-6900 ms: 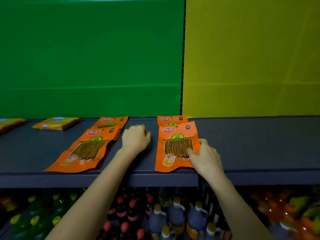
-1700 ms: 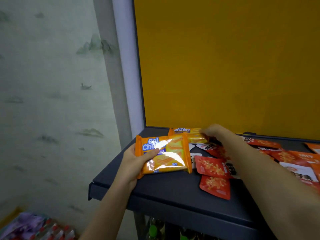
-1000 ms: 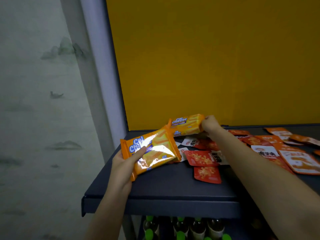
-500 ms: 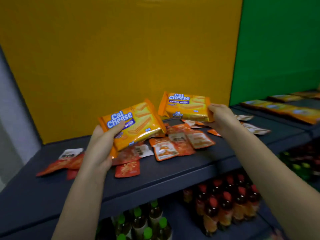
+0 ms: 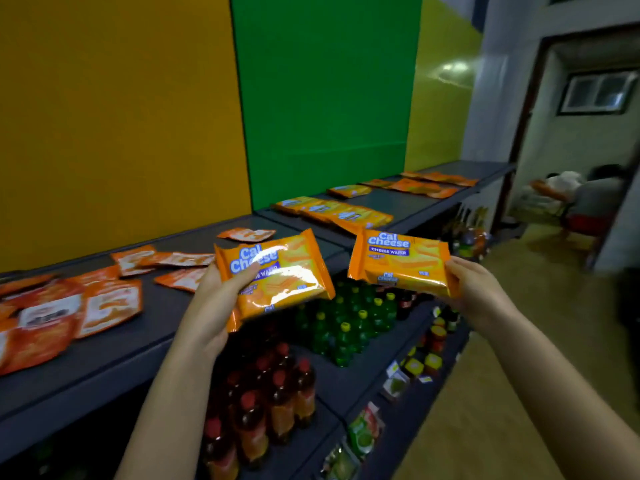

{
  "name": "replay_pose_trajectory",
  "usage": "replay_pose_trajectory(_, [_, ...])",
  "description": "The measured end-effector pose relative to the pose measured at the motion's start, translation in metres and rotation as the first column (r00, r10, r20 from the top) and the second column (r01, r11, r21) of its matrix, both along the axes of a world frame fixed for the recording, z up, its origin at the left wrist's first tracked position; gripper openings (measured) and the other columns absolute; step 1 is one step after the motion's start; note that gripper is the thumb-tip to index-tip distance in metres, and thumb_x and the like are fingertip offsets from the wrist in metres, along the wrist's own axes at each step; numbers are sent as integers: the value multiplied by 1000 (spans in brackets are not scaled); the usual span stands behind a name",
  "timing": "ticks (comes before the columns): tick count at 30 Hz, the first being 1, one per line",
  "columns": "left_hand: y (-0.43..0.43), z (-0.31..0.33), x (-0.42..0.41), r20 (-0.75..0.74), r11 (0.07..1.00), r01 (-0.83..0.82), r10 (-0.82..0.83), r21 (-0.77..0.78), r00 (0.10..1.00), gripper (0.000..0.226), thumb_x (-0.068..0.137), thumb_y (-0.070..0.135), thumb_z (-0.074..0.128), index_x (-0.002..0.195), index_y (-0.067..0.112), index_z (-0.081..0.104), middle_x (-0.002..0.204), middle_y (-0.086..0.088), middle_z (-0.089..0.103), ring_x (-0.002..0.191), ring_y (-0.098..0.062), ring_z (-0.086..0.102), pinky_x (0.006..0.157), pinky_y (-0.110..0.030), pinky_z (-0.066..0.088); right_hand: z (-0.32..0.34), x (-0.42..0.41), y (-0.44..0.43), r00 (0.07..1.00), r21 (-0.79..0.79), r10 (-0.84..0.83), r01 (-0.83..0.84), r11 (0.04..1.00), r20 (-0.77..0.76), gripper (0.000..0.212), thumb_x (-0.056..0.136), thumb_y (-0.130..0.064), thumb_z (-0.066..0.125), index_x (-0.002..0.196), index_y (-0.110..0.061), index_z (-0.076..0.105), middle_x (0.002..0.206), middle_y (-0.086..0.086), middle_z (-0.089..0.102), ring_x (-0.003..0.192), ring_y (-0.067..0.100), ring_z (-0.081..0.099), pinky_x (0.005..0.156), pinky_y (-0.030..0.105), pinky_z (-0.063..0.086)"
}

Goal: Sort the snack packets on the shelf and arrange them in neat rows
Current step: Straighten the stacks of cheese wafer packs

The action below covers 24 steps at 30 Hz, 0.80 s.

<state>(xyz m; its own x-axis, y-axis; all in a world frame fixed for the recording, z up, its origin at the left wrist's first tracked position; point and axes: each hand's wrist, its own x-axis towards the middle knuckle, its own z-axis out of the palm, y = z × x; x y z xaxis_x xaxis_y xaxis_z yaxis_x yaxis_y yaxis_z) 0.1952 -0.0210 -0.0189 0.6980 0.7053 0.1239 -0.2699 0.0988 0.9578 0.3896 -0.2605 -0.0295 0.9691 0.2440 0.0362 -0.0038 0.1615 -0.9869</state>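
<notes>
My left hand (image 5: 211,306) grips an orange Cal Cheese wafer packet (image 5: 277,275) by its left end, held in the air in front of the dark shelf (image 5: 114,355). My right hand (image 5: 474,292) holds a second Cal Cheese packet (image 5: 398,261) by its right end, also off the shelf. Loose orange and red snack packets (image 5: 104,303) lie scattered on the shelf at the left. Farther along the shelf lies a row of the same wafer packets (image 5: 336,211), and beyond them flat orange packets (image 5: 426,185).
Below the shelf stand red-capped bottles (image 5: 270,400) and green bottles (image 5: 346,323), with small goods on a lower ledge (image 5: 408,372). Yellow and green panels back the shelf. At the right is open floor (image 5: 519,341) and a doorway with a seated person (image 5: 588,199).
Both hands lifted the two wafer packets off the shelf's left end and carried them rightward; the view has swung right, showing the green panel and the row of wafer packets.
</notes>
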Motion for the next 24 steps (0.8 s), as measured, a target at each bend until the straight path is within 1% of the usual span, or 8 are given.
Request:
replay_pose_trajectory(4, [-48,-25,68,-51,995,86,-88,-40,995,20,84,9,62,103,15,60,88,-4,71,59,-9,70,47,-21,54,-26,51,-62,997,-53,-39,35,998,-72,36,99,-13,37,131,1,46,82,4,57,58,12,58,38,12,45])
replay_pose_trajectory(6, [-68,-33,100,-83,988,141,-145,-59,986,20,84,9,62,104,13,60,89,-6,71,60,-10,71,47,-22,54,-34,72,-86,995,-51,-56,52,997,-78,34,99,-12,36,128,2,48,80,5,58,54,10,61,39,13,46])
replay_pose_trajectory(9, [-91,-40,144,-135,982,183,-188,-48,973,27,84,11,63,110,8,57,93,-9,70,62,-13,71,48,-23,55,-43,104,-116,992,-53,-95,90,995,-86,32,99,-12,37,125,1,51,82,4,60,61,12,59,52,22,50])
replay_pose_trajectory(11, [-103,-42,174,-158,978,208,-210,-28,965,33,84,13,63,115,7,54,91,-7,71,63,-14,71,49,-26,56,-48,126,-132,989,-49,-111,106,993,-97,32,99,-13,37,125,-1,52,82,3,61,60,8,59,56,23,48])
replay_pose_trajectory(14, [-122,-43,221,-182,968,252,-249,-7,951,35,85,14,63,118,10,53,93,-4,71,68,-15,70,57,-29,56,-56,158,-154,985,-46,-128,123,991,-114,30,99,-12,36,122,-2,53,81,3,61,53,4,62,52,20,51])
replay_pose_trajectory(16, [-131,-43,255,-182,962,272,-267,5,946,34,86,14,62,118,11,53,93,-4,70,68,-13,70,57,-27,55,-61,183,-166,985,-55,-136,130,990,-109,29,99,-12,36,120,-3,55,80,2,62,49,-1,62,49,17,51])
replay_pose_trajectory(20, [-139,-44,321,-159,958,287,-283,5,946,30,86,13,62,114,13,54,91,-3,71,62,-8,71,49,-21,54,-62,242,-176,982,-54,-162,157,986,-100,33,99,-12,37,127,-1,50,85,3,61,68,12,58,61,26,48])
replay_pose_trajectory(24, [-137,-33,388,-127,960,281,-280,-10,952,21,85,12,62,106,15,58,90,-4,71,60,-10,71,47,-22,54,-49,307,-171,988,-52,-137,134,990,-69,31,100,-12,36,124,0,51,83,3,61,69,13,55,65,26,45])
